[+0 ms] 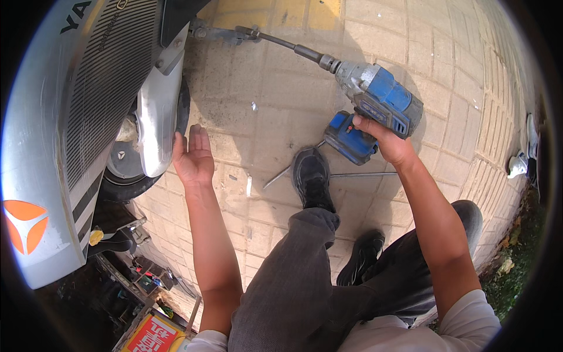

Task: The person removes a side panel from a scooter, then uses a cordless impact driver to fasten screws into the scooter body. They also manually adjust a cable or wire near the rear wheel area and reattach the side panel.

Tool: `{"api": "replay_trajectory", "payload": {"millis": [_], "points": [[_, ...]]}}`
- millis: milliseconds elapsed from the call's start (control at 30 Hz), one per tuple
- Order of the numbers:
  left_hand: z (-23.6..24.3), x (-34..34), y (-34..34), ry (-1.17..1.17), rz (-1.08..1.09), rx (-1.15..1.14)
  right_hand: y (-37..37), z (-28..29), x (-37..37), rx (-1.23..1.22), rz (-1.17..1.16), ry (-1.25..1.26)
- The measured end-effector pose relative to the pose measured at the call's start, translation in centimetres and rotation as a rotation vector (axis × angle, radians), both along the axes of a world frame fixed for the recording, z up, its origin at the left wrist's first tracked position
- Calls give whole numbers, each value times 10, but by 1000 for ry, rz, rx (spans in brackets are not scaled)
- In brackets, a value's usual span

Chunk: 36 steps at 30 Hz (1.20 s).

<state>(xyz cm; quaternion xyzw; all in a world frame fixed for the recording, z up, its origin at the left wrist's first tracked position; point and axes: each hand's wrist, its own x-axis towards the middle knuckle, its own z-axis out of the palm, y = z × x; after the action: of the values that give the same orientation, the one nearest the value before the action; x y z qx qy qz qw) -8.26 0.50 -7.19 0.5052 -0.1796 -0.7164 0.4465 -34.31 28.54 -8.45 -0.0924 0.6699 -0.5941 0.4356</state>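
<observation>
My right hand (388, 144) grips a blue and grey cordless impact wrench (381, 88) with a blue battery. Its long socket extension (281, 43) reaches left to a metal fitting (246, 35) beside a silver two-wheeler body (58, 135). My left hand (194, 161) is open, palm up, fingers spread at the edge of the silver fairing (155, 123); whether it touches cannot be told. A wheel (135, 185) shows behind that fairing.
Metal rods (360, 174) lie on the paving (434, 47) by my black shoe (309, 176). A cluttered tool rack (146, 276) and a red and yellow sign (153, 340) stand at lower left. Plants (510, 264) and pale items (519, 164) line the right edge.
</observation>
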Motion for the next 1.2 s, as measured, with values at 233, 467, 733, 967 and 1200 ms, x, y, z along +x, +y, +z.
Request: {"api": "replay_trajectory", "payload": {"millis": [233, 467, 733, 967, 1200], "points": [[-3, 30, -6, -47, -194, -219, 71, 68, -42, 173, -122, 94], [-57, -63, 100, -949, -1471, -760, 144, 71, -40, 251, -366, 15], [-122, -104, 146, -1496, -2067, -1051, 174, 106, -31, 50, -612, -57], [-96, -135, 182, -1060, -1912, -1383, 200, 118, -26, 54, -658, -3], [-139, -112, 261, -980, -2083, -1820, 197, 123, -21, 12, -702, -52]]}}
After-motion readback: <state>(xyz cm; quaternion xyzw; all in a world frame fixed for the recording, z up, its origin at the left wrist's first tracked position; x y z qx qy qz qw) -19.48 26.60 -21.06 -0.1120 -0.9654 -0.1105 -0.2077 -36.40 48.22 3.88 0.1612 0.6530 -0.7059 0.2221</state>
